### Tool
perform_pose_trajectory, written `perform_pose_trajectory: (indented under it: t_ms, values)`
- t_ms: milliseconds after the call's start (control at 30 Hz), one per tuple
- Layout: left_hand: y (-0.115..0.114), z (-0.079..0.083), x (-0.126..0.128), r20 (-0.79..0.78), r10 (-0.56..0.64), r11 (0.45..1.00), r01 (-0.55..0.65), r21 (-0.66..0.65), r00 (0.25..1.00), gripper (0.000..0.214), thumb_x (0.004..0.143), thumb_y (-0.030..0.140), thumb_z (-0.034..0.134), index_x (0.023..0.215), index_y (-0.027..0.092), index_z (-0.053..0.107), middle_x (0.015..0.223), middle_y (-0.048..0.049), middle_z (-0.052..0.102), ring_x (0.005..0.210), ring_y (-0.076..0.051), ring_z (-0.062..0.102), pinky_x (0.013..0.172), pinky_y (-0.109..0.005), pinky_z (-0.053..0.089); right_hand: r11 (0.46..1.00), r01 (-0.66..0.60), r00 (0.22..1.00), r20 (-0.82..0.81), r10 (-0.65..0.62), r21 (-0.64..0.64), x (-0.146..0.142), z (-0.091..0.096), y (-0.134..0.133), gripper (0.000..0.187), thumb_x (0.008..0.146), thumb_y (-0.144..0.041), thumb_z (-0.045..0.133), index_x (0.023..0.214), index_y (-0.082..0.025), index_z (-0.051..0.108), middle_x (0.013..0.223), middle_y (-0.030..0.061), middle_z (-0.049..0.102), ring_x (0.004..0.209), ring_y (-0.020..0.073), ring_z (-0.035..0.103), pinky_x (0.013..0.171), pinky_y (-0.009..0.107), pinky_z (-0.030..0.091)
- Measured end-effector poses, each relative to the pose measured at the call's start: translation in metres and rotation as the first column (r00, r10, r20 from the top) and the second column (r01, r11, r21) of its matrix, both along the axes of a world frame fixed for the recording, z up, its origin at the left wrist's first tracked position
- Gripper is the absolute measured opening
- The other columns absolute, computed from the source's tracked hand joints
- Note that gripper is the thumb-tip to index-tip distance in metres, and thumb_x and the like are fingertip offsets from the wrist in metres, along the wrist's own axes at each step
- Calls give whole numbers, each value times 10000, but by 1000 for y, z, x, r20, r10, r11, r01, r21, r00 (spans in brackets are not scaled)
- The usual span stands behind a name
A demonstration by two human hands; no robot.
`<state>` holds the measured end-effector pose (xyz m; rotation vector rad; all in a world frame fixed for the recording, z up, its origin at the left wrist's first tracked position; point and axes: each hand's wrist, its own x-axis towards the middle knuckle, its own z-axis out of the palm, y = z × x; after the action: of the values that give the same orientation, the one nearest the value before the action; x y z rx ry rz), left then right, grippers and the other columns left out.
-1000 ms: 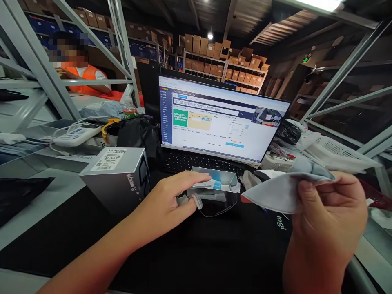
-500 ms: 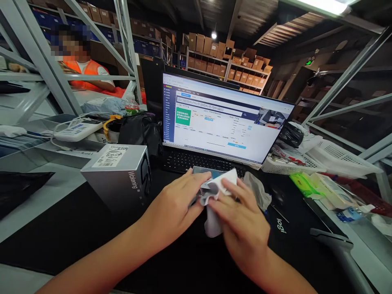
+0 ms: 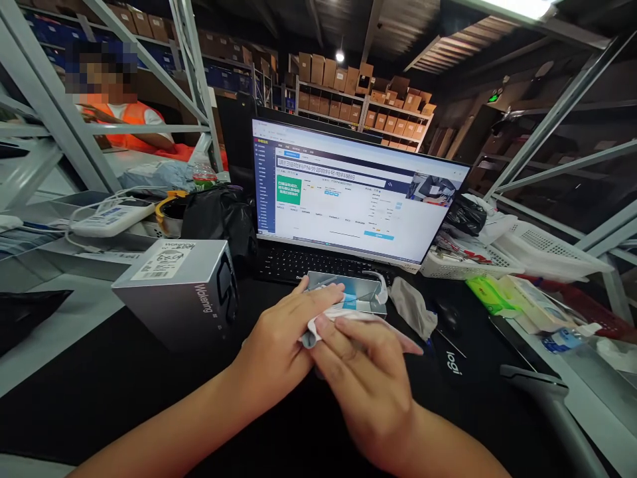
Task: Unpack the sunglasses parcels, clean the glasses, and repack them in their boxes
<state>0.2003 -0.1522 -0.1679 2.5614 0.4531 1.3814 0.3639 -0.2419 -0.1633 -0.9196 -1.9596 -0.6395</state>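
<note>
My right hand [image 3: 368,372] is closed on a thin white cloth [image 3: 368,317], bunched at one end, with its other end reaching out to the right. My left hand [image 3: 283,332] is curled against the bunched end; whatever lies beneath its fingers is hidden. Just beyond the fingers sits an open silver box [image 3: 371,295] with a blue patch inside, partly covered by my left hand. A pale curved strip [image 3: 382,287] pokes up at the box's right side. To its right lies a crumpled grey pouch [image 3: 413,309].
A tall grey printed carton [image 3: 174,292] stands at left on the black desk mat [image 3: 269,425]. Behind are a keyboard [image 3: 279,262] and lit monitor [image 3: 338,192]. A mouse [image 3: 448,317], green pack [image 3: 490,297] and handheld scanner [image 3: 537,385] are at right. A person in orange [image 3: 124,123] sits beyond.
The white cloth has come down and spread toward the right, uncovering more of the silver box. My right hand has moved lower and left. The whole view has shifted slightly.
</note>
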Motion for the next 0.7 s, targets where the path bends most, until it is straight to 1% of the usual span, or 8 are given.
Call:
perform_pose_trajectory:
  t_ms: [133,233,300,367,433,500,600,700]
  values:
    - [-3,4,2,28,38,998,-36,-60,999,455,900,102,546,1339,214,591,1303,-50,712,1227,-204,662,1187,-406,416,1000,14,991,-129,-15,-12,23,8,8,436,934,-5,555,1288,-222,686,1198,59,765,1072,221,689,893,397,578]
    - [-7,10,1,40,75,991,-70,-117,996,417,915,133,548,1317,216,618,1299,-36,714,1254,-214,639,1188,-394,405,997,45,886,-459,-71,-67,58,13,28,368,919,-47,612,1148,-294,760,1066,30,796,946,191,707,816,353,575]
    - [-8,14,-1,54,78,987,-69,-142,996,412,923,147,545,1321,223,617,1321,-31,700,1267,-220,625,1189,-406,398,991,-42,646,-760,-67,-124,81,15,41,194,896,-144,694,993,-278,797,950,8,799,853,155,715,772,298,572]
    - [-8,17,-3,80,77,987,-64,-148,994,421,926,142,540,1331,233,610,1332,-25,691,1277,-218,615,1189,-408,398,983,-173,292,-956,-9,-62,97,17,50,103,816,-218,792,915,-246,795,867,-8,794,757,118,712,715,241,570]
    - [-7,18,-6,108,84,987,-68,-145,991,431,925,137,543,1339,239,606,1336,-22,688,1288,-213,605,1190,-402,399,960,-277,-24,-999,33,38,104,18,55,212,695,-222,876,886,-225,785,823,-18,791,687,96,703,659,199,566]
    - [-7,18,-7,132,95,987,-76,-139,987,441,923,135,549,1347,244,604,1340,-19,687,1297,-208,598,1188,-391,405,932,-355,-237,-971,-14,73,97,18,57,299,591,-184,923,849,-214,774,798,-17,791,648,91,699,627,183,568]
    - [-6,14,-8,161,114,987,-93,-131,980,479,918,132,565,1377,266,586,1365,-8,672,1309,-195,591,1185,-366,414,870,-491,-390,-903,-180,39,66,14,53,364,539,-144,942,852,-210,769,786,3,794,628,114,707,606,201,576]
    - [-6,9,-5,186,121,987,-97,-130,975,543,908,114,581,1419,297,553,1408,6,639,1321,-175,582,1186,-333,408,688,-725,-366,-866,-341,36,27,11,42,367,594,-175,938,921,-202,773,869,40,804,717,158,734,701,267,604]
